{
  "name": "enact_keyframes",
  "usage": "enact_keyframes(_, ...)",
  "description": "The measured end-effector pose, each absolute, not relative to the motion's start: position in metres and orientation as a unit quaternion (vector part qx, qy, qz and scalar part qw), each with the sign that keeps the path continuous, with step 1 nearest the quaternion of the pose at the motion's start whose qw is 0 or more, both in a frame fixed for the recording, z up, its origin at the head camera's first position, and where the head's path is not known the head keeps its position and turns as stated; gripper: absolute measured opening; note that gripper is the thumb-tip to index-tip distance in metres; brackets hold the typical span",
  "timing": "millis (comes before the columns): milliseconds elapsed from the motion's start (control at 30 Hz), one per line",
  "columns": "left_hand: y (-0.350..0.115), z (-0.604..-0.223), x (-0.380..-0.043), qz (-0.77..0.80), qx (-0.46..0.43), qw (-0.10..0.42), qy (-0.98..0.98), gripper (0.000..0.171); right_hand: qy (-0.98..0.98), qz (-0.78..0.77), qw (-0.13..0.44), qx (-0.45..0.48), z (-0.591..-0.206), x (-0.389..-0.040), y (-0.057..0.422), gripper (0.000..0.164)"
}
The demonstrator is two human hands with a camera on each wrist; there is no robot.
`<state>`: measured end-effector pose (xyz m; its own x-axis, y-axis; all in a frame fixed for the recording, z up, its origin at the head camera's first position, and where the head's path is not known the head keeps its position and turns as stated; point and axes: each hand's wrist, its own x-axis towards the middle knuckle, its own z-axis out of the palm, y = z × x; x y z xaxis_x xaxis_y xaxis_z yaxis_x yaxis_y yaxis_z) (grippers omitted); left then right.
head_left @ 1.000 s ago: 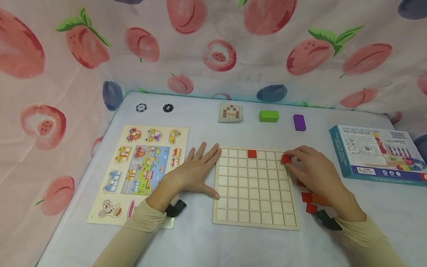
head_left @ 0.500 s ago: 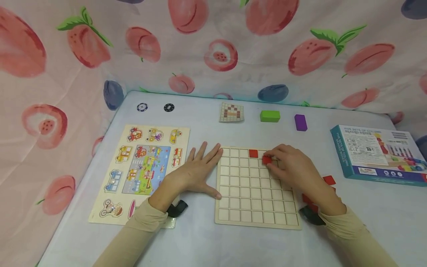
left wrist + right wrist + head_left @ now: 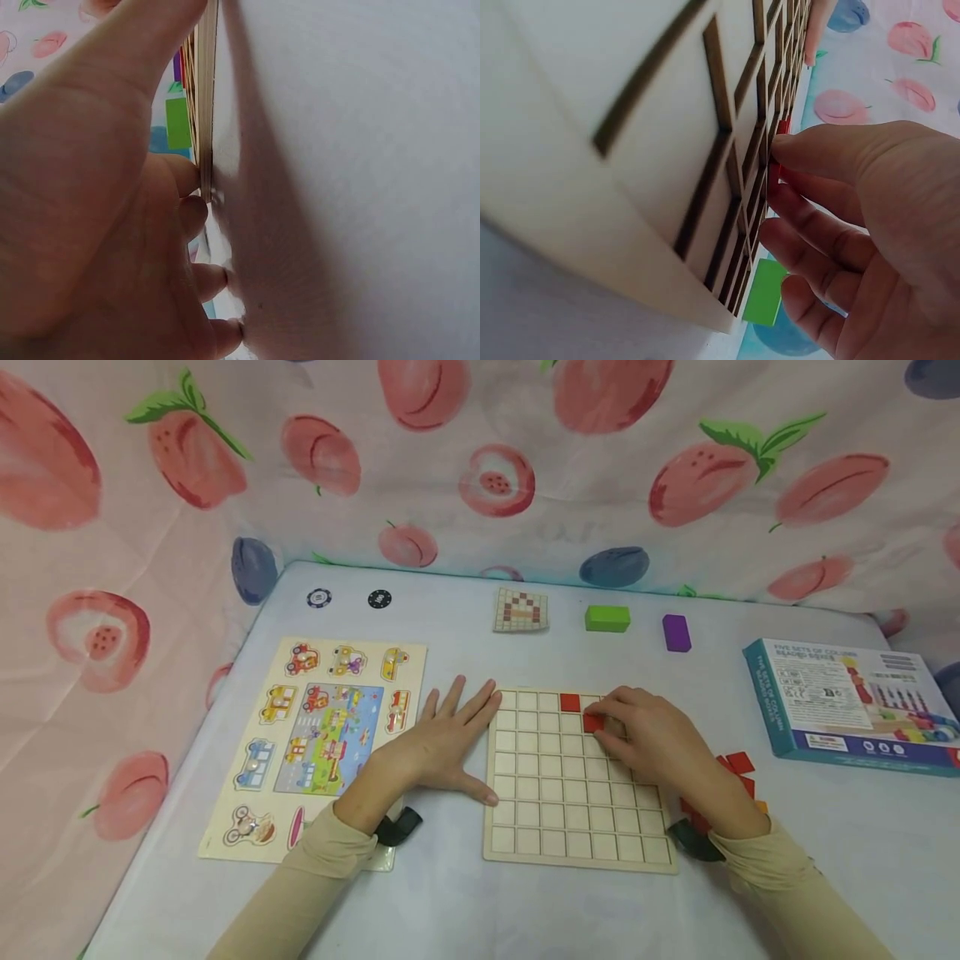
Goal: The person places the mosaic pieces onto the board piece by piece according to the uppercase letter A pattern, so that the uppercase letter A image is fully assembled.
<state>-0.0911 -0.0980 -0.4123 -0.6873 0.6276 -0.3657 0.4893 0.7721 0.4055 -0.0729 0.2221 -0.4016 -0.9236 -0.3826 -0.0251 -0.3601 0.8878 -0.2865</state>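
A pale wooden board with a square grid (image 3: pixel 562 793) lies on the white cloth. One red square tile (image 3: pixel 570 702) sits in a cell of its top row. My right hand (image 3: pixel 660 735) pinches a second red tile (image 3: pixel 592 722) between thumb and fingers, over the second row, diagonally right of the first. That pinched tile (image 3: pixel 784 127) appears partly covered by my thumb in the right wrist view. Fingers spread, my left hand (image 3: pixel 435 747) rests against the board's left edge, its thumb and index fingertip touching it. Loose red tiles (image 3: pixel 739 762) lie partly hidden under my right wrist.
Left of the board lies a vehicle peg puzzle (image 3: pixel 255 814). Along the back are two round chips (image 3: pixel 318 598), a patterned card (image 3: pixel 521 610), a green block (image 3: pixel 607 618) and a purple block (image 3: pixel 677 633). A flat toy box (image 3: pixel 855 702) lies at the right.
My right hand has carried the red tile leftward from the board's upper right edge to the cell it is over now. The left hand has stayed in place.
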Motion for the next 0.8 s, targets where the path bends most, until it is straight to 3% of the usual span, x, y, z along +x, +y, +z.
enact_keyframes(533, -0.098, -0.410, -0.091, 0.139, 0.308, 0.251, 0.907, 0.140, 0.973, -0.138, 0.052, -0.175, -0.401, -0.072, 0.223, 0.036)
enact_keyframes(800, -0.098, -0.410, -0.091, 0.140, 0.306, 0.254, 0.907, 0.140, 0.983, -0.127, 0.048, -0.124, -0.396, -0.058, 0.250, 0.041)
